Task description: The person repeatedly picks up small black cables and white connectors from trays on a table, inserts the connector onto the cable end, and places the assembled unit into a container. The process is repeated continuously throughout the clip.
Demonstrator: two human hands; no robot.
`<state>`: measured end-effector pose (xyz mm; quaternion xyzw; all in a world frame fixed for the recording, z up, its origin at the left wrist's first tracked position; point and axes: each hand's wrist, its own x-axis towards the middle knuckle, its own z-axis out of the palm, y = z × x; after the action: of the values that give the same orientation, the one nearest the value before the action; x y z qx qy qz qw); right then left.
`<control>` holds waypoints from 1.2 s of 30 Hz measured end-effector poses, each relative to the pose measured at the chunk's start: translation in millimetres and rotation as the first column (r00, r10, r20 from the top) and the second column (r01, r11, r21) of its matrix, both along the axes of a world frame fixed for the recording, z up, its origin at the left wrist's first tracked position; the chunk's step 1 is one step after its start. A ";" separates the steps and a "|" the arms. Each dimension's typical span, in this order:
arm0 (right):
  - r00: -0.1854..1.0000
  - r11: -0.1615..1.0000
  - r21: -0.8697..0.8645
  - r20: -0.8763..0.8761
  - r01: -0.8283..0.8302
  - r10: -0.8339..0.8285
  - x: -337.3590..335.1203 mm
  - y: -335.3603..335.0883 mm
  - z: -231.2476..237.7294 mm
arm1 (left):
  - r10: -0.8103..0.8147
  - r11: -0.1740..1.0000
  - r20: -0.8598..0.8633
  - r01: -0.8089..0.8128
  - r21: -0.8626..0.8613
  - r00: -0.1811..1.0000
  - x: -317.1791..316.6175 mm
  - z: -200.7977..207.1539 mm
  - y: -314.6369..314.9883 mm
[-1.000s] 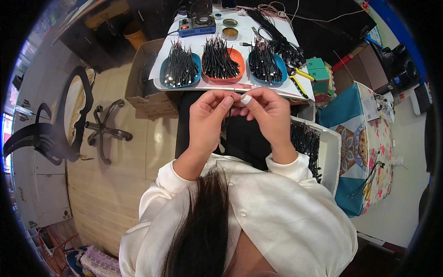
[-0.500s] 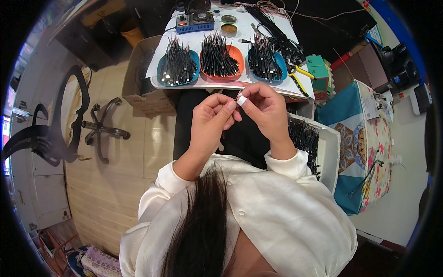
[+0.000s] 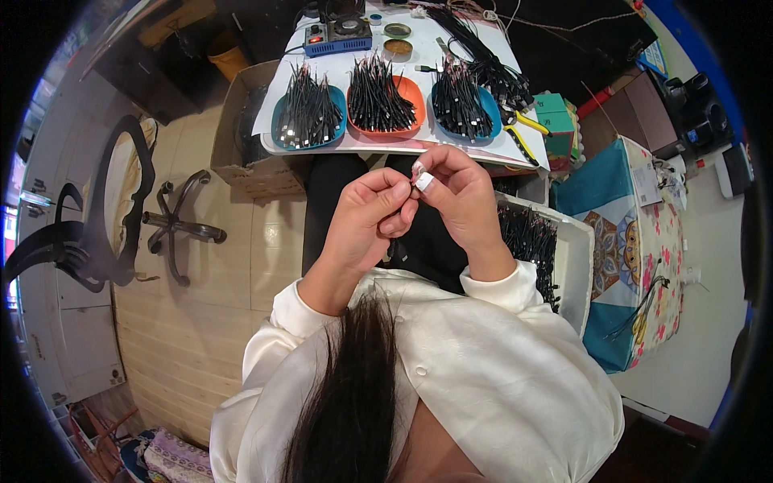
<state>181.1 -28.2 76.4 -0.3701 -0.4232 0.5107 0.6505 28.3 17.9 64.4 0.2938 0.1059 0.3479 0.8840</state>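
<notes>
Both hands meet above my lap, just short of the table edge. My left hand (image 3: 370,211) is closed, thumb against fingers, on a small cable that is mostly hidden. Fingertips of my right hand (image 3: 460,197) pinch at the thin wire end of the same cable, touching the left fingertips. White tape (image 3: 423,183) wraps the right thumb. Past the hands stand a blue tray (image 3: 338,121), an orange tray (image 3: 416,105) and a second blue tray (image 3: 491,109), each heaped with short black cables with metal plugs and bare wire ends.
A blue soldering pot (image 3: 338,40) and round tins (image 3: 398,50) stand at the table's back. Yellow-handled wire strippers (image 3: 523,141) lie at its right edge, near a long cable bundle (image 3: 483,56). Right, a white bin (image 3: 576,249) holds cables; left are a cardboard box (image 3: 233,153) and chair (image 3: 181,217).
Both hands stay nearly in place. The right thumb and forefinger have shifted slightly at the cable's end, and the left fingers have curled a little.
</notes>
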 end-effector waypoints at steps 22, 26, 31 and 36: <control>0.624 0.842 -0.023 -0.682 -0.539 0.381 31.1 15.1 -49.9 | 0.249 0.841 -0.360 -0.016 0.541 0.899 16.3 -28.9 8.6; 0.857 0.940 -0.099 0.452 0.326 -0.249 111.7 47.9 -49.0 | 0.276 0.907 -0.368 -0.115 0.404 0.888 21.9 -35.6 20.2; 0.031 0.713 0.096 0.986 0.695 -0.163 186.8 117.3 -59.6 | 0.253 0.921 -0.352 -0.113 0.372 0.901 30.1 -41.3 25.3; -0.051 0.696 0.058 0.998 0.716 -0.030 189.2 136.7 -69.1 | 0.271 0.919 -0.342 -0.136 0.371 0.900 29.4 -46.4 24.0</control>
<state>370.3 108.4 7.3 -0.8668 -0.4618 0.0000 0.1882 57.7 41.9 18.0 0.4908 0.2474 0.3878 0.7400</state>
